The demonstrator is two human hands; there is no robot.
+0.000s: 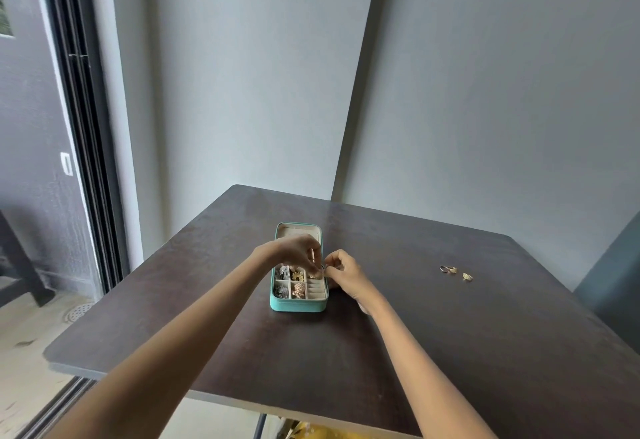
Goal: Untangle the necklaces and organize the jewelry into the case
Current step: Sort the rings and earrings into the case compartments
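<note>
Jewelry case (298,305) at frame centre on the table (450,334), both hands, left hand (298,251) and right hand (341,267), pinching something tiny over it: probably light, slippery, best gripped by fingertips.

One open case (298,304), one table (450,334), three loose rings (453,270), two hands (298,251)

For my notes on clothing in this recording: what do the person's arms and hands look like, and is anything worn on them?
Both forearms are bare as far as the picture shows, without sleeves. No watch, bracelet or glove shows on the left hand or the right hand.
</note>
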